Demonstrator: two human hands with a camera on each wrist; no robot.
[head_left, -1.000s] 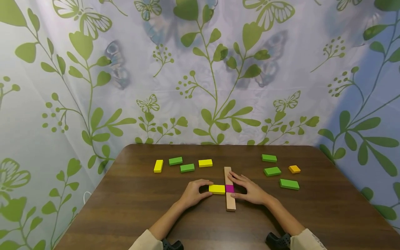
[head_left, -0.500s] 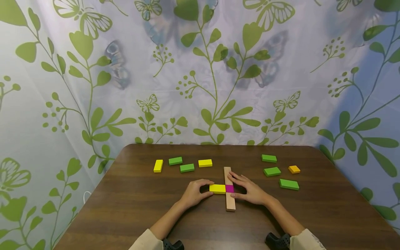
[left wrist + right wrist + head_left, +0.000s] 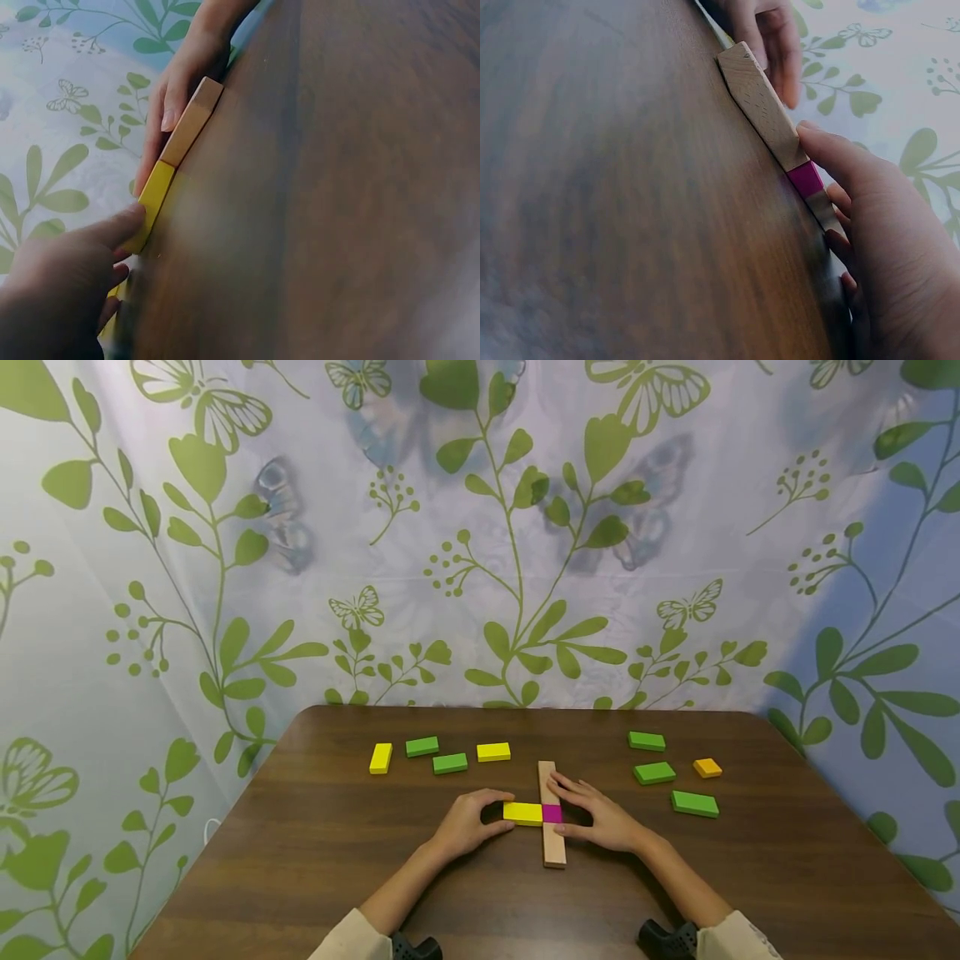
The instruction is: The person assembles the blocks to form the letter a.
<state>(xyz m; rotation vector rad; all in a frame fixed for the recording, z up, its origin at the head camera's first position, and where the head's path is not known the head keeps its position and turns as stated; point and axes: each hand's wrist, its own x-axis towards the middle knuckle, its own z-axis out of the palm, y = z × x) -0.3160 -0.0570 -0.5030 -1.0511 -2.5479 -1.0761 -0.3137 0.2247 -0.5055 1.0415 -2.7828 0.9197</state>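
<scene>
My left hand [image 3: 462,825] pinches a yellow block [image 3: 522,813] between thumb and fingers, flat on the table. The block's right end meets a small purple block [image 3: 551,813]. That purple block lies between two plain wooden blocks, the far one [image 3: 548,779] and the near one [image 3: 554,845], in one straight row. My right hand [image 3: 606,818] rests along the row's right side, fingers spread. Its fingertips touch the far wooden block and its thumb touches the near one, as the right wrist view also shows at the near wooden block [image 3: 763,109].
Left of the row at the back lie two yellow blocks [image 3: 493,752] [image 3: 380,758] and two green blocks [image 3: 450,763] [image 3: 422,747]. To the right are several green blocks [image 3: 693,803] and an orange block [image 3: 707,767]. A patterned curtain [image 3: 480,568] hangs behind the dark wooden table [image 3: 315,852].
My left hand has slid the yellow block slightly right, up against the purple block. The right hand has stayed in place against the row.
</scene>
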